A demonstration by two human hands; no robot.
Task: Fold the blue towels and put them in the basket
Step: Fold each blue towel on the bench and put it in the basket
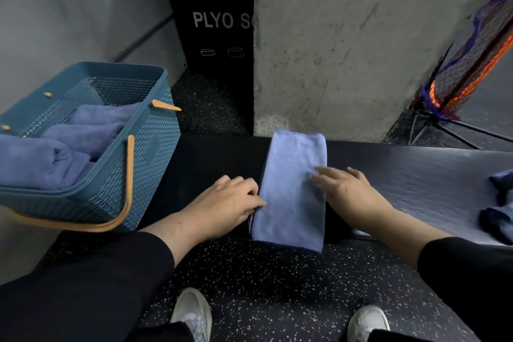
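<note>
A folded blue towel (291, 191) lies lengthwise across the black bench (416, 175), its near end hanging over the front edge. My left hand (230, 200) pinches the towel's left edge with curled fingers. My right hand (347, 191) lies flat on the towel's right side, fingers straight. The teal basket (150, 147) with orange handles stands tilted at the left and holds several folded blue towels (83, 136).
More loose blue towels (499, 203) lie bunched at the bench's right end. A concrete pillar (361, 50) rises behind the bench, with a black plyo box (216, 22) to its left. A netted stand (458, 86) leans at the right. My shoes rest on speckled floor.
</note>
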